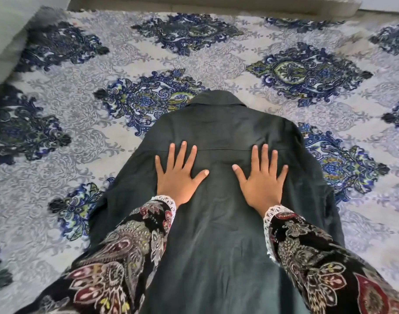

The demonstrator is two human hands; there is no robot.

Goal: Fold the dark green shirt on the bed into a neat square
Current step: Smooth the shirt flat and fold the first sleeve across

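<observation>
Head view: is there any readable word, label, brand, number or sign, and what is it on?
None. The dark green shirt lies back up with no tag or print showing. The bedsheet bears only ornamental floral motifs. The patterned sleeves show paisley designs, no lettering.

The dark green collared shirt (pixel 219 223) was a matt woven cloth, soft-looking, with faint creases and a stitched seam across the back. Under it the bedspread of pale grey cloth printed with blue and green ornate medallions (pixel 103 71) looked dull and slightly textured, with no sheen anywhere. The left sleeve of black cloth printed with red and cream paisley (pixel 117 257) had a plush, velvety look and ended in a cuff of white openwork lace; the matching right sleeve (pixel 311 252) looked the same, with the same lace edging. Along the far edge, a plain grey-beige fabric border (pixel 194 3) looked smooth and matt.
</observation>
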